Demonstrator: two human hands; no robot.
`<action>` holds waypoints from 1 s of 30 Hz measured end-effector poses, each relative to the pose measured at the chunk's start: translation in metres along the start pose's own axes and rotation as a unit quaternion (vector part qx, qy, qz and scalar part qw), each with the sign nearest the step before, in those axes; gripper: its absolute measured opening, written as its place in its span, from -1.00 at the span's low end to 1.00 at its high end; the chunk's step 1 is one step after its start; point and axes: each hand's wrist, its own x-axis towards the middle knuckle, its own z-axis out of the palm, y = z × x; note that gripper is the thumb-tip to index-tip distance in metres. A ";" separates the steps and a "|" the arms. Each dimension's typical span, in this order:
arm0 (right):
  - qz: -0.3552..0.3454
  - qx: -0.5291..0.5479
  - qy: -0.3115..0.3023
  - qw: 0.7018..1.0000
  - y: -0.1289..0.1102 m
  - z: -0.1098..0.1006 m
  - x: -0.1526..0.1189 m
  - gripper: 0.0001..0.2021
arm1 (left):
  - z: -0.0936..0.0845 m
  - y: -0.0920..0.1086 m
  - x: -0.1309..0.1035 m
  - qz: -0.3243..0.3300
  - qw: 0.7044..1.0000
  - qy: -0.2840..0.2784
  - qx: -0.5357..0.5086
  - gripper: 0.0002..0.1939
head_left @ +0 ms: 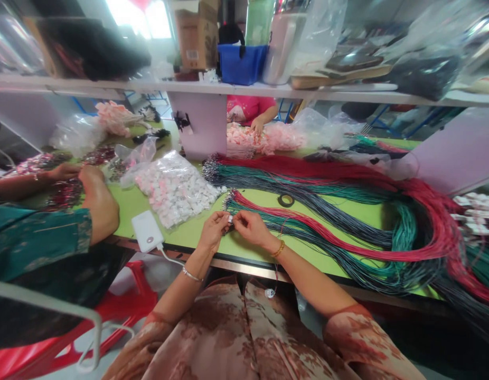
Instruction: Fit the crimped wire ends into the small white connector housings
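Between the fingertips of my left hand [213,230] is a small white plastic connector [229,218]. My right hand [251,228] is pinched close beside it; what its fingertips hold is too small to make out. Right behind my hands lie the metal-tipped ends of a bundle of red wires [300,217] and dark green and black wires [327,248]. A thin wire hangs below my right wrist, with a small whitish piece [270,293] at its end in front of my shirt. A clear bag of white connectors [177,187] lies left of my hands.
A white power bank [147,232] with a cable sits at the table edge. Behind the bundle are a black tape roll [286,200] and a larger wire bundle [308,168]. A co-worker's arm [97,203] rests at left; another person sits opposite. A loaded shelf [149,84] crosses above.
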 end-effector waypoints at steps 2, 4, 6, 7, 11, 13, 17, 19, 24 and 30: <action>0.004 0.010 -0.005 1.000 0.002 0.000 -0.001 -0.84 | 0.001 -0.003 0.001 0.006 1.000 0.011 -0.016 -0.58; 0.008 -0.006 0.000 1.000 0.002 0.002 -0.002 -0.83 | 0.003 -0.007 0.002 0.013 1.000 0.018 -0.012 -0.58; 0.014 -0.037 0.012 0.999 0.001 0.007 -0.005 -0.82 | 0.003 -0.013 0.001 0.029 0.999 0.027 0.008 -0.60; 0.016 -0.052 0.016 0.998 0.000 0.008 -0.006 -0.82 | 0.003 -0.015 0.001 0.038 0.999 0.031 0.021 -0.62; 0.004 -0.048 -0.017 0.999 0.005 0.000 -0.002 -0.80 | -0.003 -0.014 0.000 0.031 0.997 0.028 0.064 -0.68; 0.002 -0.029 -0.021 0.999 0.015 -0.014 0.006 -0.79 | -0.007 -0.008 0.000 0.005 0.997 0.016 0.075 -0.73; 0.014 -0.122 -0.046 0.991 0.042 -0.038 0.022 -0.87 | -0.014 0.002 0.001 -0.030 0.996 -0.004 0.090 -0.79; 0.023 -0.180 -0.093 0.979 0.053 -0.040 0.025 -0.90 | -0.015 0.003 0.001 -0.038 0.995 -0.012 0.096 -0.79; 0.015 -0.211 -0.108 0.971 0.057 -0.032 0.020 -0.85 | -0.015 -0.004 0.001 -0.048 0.993 -0.023 0.103 -0.77; -0.035 -0.204 -0.138 0.968 0.051 -0.026 0.019 -0.89 | -0.014 -0.007 0.001 -0.052 0.993 -0.027 0.101 -0.76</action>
